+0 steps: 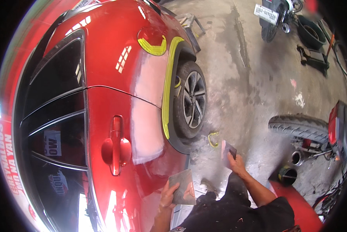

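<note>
My left hand (167, 197) grips a thin, glossy grey square board (181, 185) by its left side, with pinkish marks near its right corner. In my right hand (238, 165) is a flat, dark rectangular spreader (229, 149) with a pale pink edge, pinched by the thumb and fingers. Both hands are beside a red car (108, 100), apart from its panel. A pale pink filler patch (147, 129) with whitish edges runs across the rear door and the fender. Yellow-green masking tape (168, 92) lines the wheel arch, and more tape (154, 48) edges the fuel flap.
The car's rear wheel (193, 99) is left of a stained concrete floor (235, 81). A loose yellow-green tape strip (213, 140) lies there. Motorcycles with a rear tyre (297, 125), a dark tub (312, 33), a floor jack (313, 58) and a can (287, 175) are on the right.
</note>
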Demonstrator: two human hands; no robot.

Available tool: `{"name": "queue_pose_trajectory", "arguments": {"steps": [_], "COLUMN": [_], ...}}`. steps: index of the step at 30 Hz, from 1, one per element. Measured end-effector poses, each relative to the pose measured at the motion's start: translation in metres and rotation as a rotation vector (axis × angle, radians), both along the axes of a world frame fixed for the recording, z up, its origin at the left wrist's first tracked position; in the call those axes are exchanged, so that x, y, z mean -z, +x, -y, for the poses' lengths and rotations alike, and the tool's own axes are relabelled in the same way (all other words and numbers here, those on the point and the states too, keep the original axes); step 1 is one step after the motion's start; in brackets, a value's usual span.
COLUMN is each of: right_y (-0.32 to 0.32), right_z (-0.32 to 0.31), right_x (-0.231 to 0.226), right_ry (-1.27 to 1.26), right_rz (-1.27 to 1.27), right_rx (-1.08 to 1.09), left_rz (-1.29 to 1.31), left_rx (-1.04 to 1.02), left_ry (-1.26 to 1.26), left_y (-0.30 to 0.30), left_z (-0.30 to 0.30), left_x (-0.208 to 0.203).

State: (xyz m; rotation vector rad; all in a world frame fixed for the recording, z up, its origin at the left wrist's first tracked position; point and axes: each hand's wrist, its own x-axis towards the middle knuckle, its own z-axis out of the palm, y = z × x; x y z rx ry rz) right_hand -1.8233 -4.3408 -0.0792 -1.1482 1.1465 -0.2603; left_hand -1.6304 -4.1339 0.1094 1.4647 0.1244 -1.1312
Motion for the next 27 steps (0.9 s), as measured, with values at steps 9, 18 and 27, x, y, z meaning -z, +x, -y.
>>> {"name": "queue_pose_trajectory", "arguments": {"steps": [9, 18, 27], "right_y": [0.003, 0.001, 0.080], "right_z": [0.079, 0.118, 0.105], "right_x": [-0.060, -0.083, -0.212], "right_ry": [-0.108, 0.063, -0.661], "right_rz": [0.394, 0.399, 0.393], "right_rx": [0.185, 0.099, -0.336], "left_rz": [0.027, 0.026, 0.391], "left_rx": [0.114, 0.031, -0.069], "left_ry": [-0.053, -0.073, -0.333], "left_y": [-0.026, 0.001, 0.095], "left_z": [0.064, 0.073, 0.118], "left_x": [-0.024, -0.039, -0.103]}}
